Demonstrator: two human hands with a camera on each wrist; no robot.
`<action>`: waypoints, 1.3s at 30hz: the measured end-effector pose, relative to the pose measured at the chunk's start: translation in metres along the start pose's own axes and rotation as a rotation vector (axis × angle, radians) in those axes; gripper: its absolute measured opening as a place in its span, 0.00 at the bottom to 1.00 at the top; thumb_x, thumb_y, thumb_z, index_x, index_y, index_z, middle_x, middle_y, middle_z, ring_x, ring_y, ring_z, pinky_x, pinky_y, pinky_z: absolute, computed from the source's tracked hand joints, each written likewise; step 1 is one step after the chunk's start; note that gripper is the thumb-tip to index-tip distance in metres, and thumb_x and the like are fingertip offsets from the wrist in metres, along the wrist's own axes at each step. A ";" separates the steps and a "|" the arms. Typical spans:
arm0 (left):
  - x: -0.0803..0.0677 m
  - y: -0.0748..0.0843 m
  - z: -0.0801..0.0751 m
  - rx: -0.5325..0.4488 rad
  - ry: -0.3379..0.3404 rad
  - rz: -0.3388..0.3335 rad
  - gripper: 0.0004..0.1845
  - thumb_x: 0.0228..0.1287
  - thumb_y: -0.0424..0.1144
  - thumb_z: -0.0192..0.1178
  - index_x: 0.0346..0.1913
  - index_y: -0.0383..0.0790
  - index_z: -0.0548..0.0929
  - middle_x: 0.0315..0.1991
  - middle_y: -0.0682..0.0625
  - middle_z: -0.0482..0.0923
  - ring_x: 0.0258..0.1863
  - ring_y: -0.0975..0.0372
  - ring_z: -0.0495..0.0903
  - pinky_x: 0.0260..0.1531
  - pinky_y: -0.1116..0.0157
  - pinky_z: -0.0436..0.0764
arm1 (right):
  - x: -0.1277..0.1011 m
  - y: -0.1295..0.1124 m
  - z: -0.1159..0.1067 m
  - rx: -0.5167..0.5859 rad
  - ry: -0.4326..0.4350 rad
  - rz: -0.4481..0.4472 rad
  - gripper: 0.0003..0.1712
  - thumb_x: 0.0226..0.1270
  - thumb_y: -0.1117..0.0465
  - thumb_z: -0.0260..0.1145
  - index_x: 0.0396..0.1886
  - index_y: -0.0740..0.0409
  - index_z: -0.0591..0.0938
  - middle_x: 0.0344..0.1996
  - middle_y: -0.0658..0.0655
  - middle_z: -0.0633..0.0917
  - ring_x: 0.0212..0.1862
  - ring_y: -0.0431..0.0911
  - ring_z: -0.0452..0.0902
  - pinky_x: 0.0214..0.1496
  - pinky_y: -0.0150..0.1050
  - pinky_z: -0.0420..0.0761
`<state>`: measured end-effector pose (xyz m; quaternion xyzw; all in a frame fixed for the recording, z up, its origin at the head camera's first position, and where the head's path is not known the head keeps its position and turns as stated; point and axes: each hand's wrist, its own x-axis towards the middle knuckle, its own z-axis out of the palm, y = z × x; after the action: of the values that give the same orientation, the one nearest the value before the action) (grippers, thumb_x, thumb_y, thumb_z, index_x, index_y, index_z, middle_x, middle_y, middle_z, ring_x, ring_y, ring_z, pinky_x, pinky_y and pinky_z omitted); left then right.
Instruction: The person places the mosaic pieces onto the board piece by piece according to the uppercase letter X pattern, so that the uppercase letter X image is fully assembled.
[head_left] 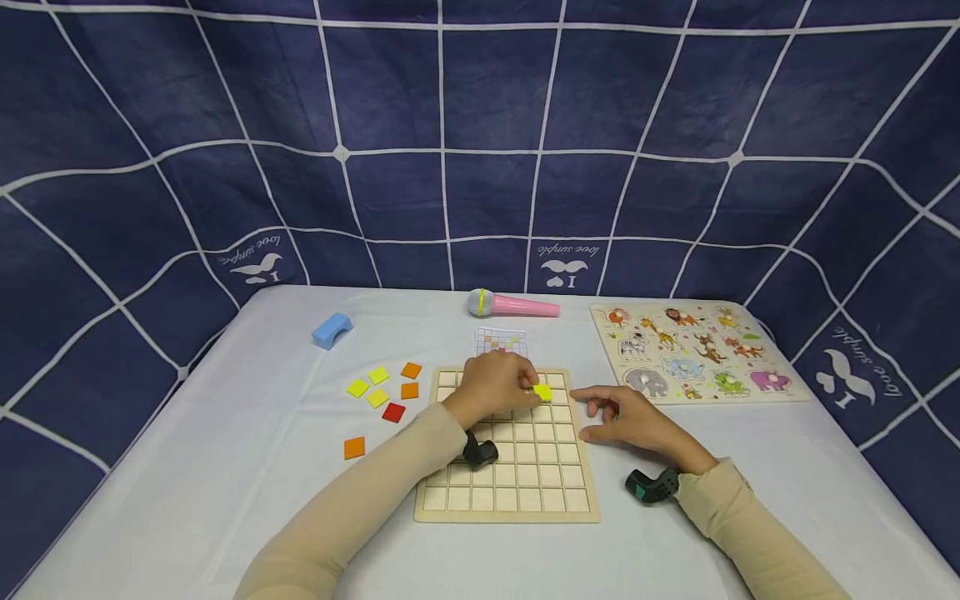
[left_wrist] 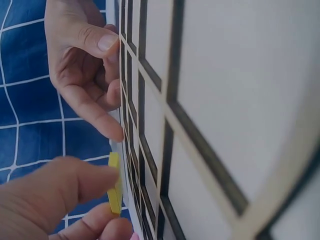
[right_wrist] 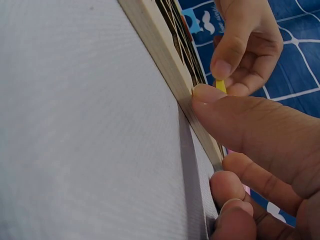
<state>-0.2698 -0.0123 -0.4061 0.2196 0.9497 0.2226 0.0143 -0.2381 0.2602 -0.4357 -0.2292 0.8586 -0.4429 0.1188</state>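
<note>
In the head view a wooden grid board [head_left: 528, 500] lies on the white table. Over its upper right cells my left hand [head_left: 495, 383] pinches a yellow square tile [head_left: 542, 392] between thumb and fingers. The left wrist view shows this tile [left_wrist: 114, 185] edge-on, standing up from the grid. My right hand [head_left: 633, 421] is at the board's right edge, thumb and index finger spread apart along it. Its thumb [right_wrist: 215, 100] rests against the wooden rim in the right wrist view, while the other fingers bend loosely. A printed pattern card [head_left: 501, 339] is partly hidden behind my left hand.
Loose yellow tiles [head_left: 378, 398], orange tiles [head_left: 354, 448] and a red tile [head_left: 393, 412] lie left of the board. A blue arch block [head_left: 332, 331] stands farther back. A pink toy microphone [head_left: 525, 307] and an animal puzzle [head_left: 675, 354] lie at the back and right.
</note>
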 end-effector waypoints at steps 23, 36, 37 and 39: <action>0.003 -0.002 -0.001 -0.035 -0.081 -0.037 0.11 0.57 0.52 0.83 0.41 0.58 0.94 0.30 0.68 0.80 0.33 0.69 0.77 0.41 0.57 0.74 | -0.002 -0.006 0.001 0.025 0.003 -0.019 0.35 0.61 0.66 0.83 0.66 0.74 0.81 0.39 0.55 0.81 0.29 0.38 0.69 0.28 0.31 0.70; -0.005 0.002 -0.011 -0.106 -0.117 0.032 0.17 0.66 0.48 0.77 0.57 0.55 0.93 0.41 0.65 0.88 0.35 0.67 0.81 0.40 0.58 0.77 | -0.001 -0.006 0.001 0.033 -0.002 -0.016 0.35 0.61 0.67 0.82 0.67 0.74 0.81 0.40 0.56 0.81 0.29 0.38 0.69 0.29 0.31 0.70; -0.007 0.002 -0.014 -0.126 -0.124 0.050 0.17 0.67 0.48 0.76 0.58 0.54 0.92 0.42 0.64 0.89 0.34 0.66 0.81 0.38 0.59 0.77 | -0.002 -0.006 0.001 0.031 -0.001 -0.016 0.35 0.61 0.67 0.82 0.67 0.74 0.81 0.40 0.56 0.81 0.29 0.38 0.69 0.29 0.31 0.70; -0.011 0.001 -0.019 -0.172 -0.139 0.090 0.17 0.69 0.47 0.74 0.59 0.53 0.92 0.46 0.61 0.90 0.36 0.66 0.82 0.37 0.61 0.78 | -0.002 -0.006 0.001 0.032 -0.001 -0.014 0.35 0.61 0.66 0.82 0.67 0.74 0.81 0.40 0.56 0.81 0.29 0.38 0.69 0.29 0.31 0.70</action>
<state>-0.2613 -0.0240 -0.3892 0.2751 0.9130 0.2881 0.0887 -0.2344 0.2573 -0.4310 -0.2337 0.8497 -0.4573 0.1197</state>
